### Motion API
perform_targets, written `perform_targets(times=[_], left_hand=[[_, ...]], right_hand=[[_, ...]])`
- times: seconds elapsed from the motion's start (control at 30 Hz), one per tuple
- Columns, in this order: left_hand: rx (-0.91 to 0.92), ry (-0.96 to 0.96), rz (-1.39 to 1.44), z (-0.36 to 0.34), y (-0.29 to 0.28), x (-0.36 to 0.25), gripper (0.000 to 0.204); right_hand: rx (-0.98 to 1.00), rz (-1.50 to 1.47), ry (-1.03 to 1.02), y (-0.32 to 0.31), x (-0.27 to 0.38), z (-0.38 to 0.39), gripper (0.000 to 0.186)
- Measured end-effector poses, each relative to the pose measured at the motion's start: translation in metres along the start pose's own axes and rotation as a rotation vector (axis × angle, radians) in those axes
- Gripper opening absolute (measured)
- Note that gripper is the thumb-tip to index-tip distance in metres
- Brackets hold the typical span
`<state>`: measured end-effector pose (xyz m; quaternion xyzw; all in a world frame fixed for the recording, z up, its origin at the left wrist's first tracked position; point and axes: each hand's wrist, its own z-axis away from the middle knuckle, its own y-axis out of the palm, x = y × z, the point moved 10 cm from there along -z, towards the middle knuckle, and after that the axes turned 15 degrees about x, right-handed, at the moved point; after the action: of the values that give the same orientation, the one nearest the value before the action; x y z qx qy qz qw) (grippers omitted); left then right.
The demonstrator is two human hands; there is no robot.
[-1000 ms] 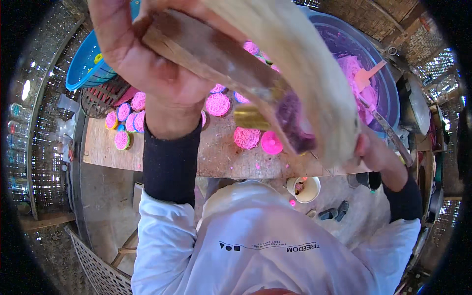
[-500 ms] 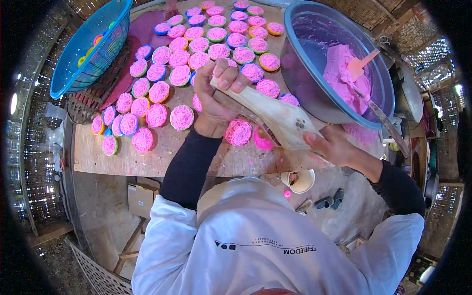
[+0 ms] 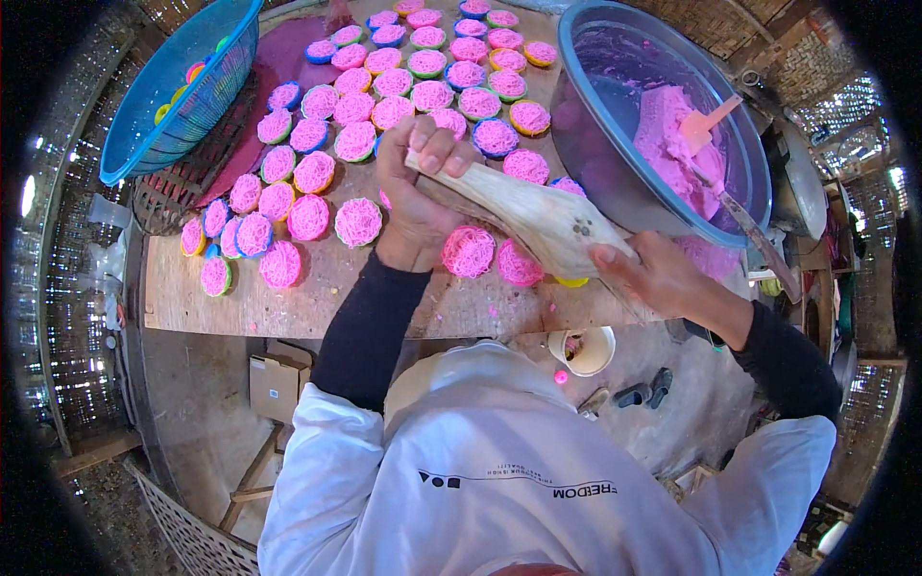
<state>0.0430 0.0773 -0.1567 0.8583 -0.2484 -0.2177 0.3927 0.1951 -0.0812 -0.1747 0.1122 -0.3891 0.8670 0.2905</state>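
Note:
My left hand (image 3: 418, 197) is closed around the left end of a pale wooden hand tool (image 3: 538, 216), which has two long pieces lying along each other. My right hand (image 3: 658, 274) grips its right end. The tool is held slanting above the board (image 3: 202, 298). Beside and below it are cups of pink stringy strands (image 3: 468, 252), in coloured moulds. A yellow mould (image 3: 571, 282) shows partly under the tool. A large blue basin (image 3: 600, 58) at the right holds pink paste (image 3: 663, 144), a peach spatula (image 3: 708, 123) and a long-handled utensil (image 3: 764, 245).
A blue plastic basket (image 3: 144, 139) with coloured rings sits on a dark woven basket (image 3: 152, 211) at back left. A white bucket (image 3: 595, 350), cardboard box (image 3: 277, 389) and sandals (image 3: 643, 394) are on the floor below the board.
Both hands lowered the tool from close to the camera to over the board between the first two frames. Since then it has shifted only slightly, and a yellow mould now shows beneath it.

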Motion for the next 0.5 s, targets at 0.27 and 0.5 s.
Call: perform_targets(times=[0.27, 0.5], left_hand=[[-0.201, 0.039, 0.035, 0.022, -0.012, -0.006, 0.028], [-0.114, 0.035, -0.107, 0.007, 0.001, -0.002, 0.029]], right_hand=[[0.016, 0.006, -0.013, 0.010, 0.000, 0.003, 0.085], [-0.135, 0.124, -0.059, 0.000, -0.002, 0.000, 0.082]])
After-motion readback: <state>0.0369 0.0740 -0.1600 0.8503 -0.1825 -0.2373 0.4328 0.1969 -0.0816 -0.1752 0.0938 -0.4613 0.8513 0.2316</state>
